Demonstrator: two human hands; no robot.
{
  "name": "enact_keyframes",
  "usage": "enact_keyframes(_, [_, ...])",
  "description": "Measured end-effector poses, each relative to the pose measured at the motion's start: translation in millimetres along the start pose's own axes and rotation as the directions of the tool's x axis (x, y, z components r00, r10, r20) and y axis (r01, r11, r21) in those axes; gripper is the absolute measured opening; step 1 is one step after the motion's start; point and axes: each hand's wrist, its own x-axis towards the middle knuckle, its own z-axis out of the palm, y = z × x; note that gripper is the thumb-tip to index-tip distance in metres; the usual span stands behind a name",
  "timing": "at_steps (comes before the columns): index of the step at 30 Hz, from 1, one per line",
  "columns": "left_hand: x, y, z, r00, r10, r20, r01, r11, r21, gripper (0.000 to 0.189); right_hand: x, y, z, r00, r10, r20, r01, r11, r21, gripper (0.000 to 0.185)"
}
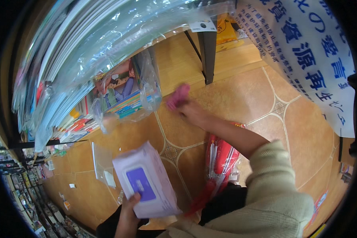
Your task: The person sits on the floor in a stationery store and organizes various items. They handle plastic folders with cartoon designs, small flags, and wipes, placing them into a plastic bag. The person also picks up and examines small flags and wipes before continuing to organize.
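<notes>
At the bottom centre-left, my left hand (130, 206) holds a pack of wet wipes (145, 181) in pale pink and white, with a purple lid label, the thumb lying on its top face. My right hand (190, 111) is stretched out near the wooden shelf board (178, 62) and grips a crumpled pink cloth (178, 95), blurred as in motion. Between my arms, red items in clear plastic wrapping (223, 154) lie on the tiled floor (178, 160).
Plastic-wrapped magazines or books (77, 44) fill the upper left, with more books (121, 92) below. A black metal shelf leg (207, 56) stands at top centre. A large printed plastic bag (303, 50) hangs at the right. A clear sleeve (102, 163) lies on the floor.
</notes>
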Motion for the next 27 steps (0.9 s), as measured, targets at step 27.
enact_keyframes(27, [66.8, 19.3, 73.3, 0.976, 0.140, 0.164, -0.156, 0.984, 0.090, 0.057, -45.2, 4.4, 4.3, 0.916, 0.105, -0.386, 0.021, 0.951, 0.308, 0.013])
